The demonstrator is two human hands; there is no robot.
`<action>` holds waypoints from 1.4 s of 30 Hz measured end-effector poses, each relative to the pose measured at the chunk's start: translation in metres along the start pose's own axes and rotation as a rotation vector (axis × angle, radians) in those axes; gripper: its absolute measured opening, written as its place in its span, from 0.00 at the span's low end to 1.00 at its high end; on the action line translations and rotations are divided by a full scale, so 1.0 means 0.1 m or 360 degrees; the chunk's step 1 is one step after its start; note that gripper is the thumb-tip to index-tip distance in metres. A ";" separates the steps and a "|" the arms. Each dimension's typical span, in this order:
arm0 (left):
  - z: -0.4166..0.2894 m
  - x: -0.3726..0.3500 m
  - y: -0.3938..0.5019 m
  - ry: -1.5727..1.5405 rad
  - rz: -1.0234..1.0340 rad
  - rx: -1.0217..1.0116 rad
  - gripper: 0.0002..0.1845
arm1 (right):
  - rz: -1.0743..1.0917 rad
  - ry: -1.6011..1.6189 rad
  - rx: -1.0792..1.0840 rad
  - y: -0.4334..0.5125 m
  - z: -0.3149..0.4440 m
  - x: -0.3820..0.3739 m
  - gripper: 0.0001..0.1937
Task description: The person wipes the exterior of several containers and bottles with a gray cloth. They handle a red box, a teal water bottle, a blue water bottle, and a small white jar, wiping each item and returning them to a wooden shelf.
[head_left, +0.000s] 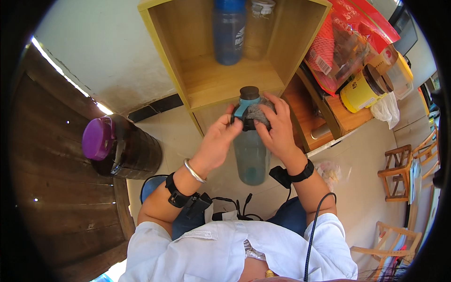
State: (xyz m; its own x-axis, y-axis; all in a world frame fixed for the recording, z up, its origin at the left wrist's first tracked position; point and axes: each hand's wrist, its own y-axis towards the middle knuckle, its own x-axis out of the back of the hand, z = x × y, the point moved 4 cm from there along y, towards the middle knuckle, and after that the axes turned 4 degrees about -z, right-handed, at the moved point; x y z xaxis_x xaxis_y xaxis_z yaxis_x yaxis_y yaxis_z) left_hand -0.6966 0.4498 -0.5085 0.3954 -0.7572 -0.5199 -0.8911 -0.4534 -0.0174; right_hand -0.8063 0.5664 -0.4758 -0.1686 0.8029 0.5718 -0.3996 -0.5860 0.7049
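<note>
My left hand [221,135] grips the dark lid of a large translucent blue-grey plastic water bottle [252,158], with its thumb and fingers at the lid's left side. The bottle hangs upright in front of me, with a dark cap on top and a light-blue strap [245,105] across its lid. My right hand [280,128] presses a grey fuzzy scouring pad or cloth [259,112] against the right side of the lid. Beyond the hands, a blue plastic bottle [229,35] and a clear jar [260,31] stand inside an open wooden cabinet [225,75].
At the left, a large dark jar with a purple lid [98,138] stands by a wooden door [70,197]. To the right, a yellow-labelled jar [359,91] and red plastic packaging [370,21] lie on a wooden unit. Wooden chairs [398,172] stand farther right.
</note>
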 end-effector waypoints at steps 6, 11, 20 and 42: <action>-0.06 -0.05 0.04 0.0369 0.0064 -0.0357 0.12 | -0.0095 0.0557 0.0078 0.06 -0.07 0.12 0.17; -0.13 -0.09 0.04 0.1257 0.0071 -0.0628 0.13 | -0.0192 0.0330 0.0139 0.03 0.08 0.12 0.18; -0.25 -0.23 -0.13 0.1343 0.0152 -0.0638 0.13 | -0.0216 0.0355 0.0402 0.08 0.30 0.22 0.18; -3.69 -1.52 -0.73 0.1557 0.0347 -0.2002 0.21 | 0.0488 0.1173 -0.0888 0.10 -0.33 -0.15 0.21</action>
State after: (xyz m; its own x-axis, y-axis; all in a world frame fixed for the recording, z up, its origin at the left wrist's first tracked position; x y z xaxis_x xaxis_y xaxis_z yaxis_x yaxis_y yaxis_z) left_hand -0.6093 0.4249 -0.1130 0.7151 -0.6270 0.3089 -0.4026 -0.0081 0.9154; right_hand -0.8371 0.5526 -0.4912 -0.7824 0.6024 0.1579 -0.5816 -0.7975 0.1605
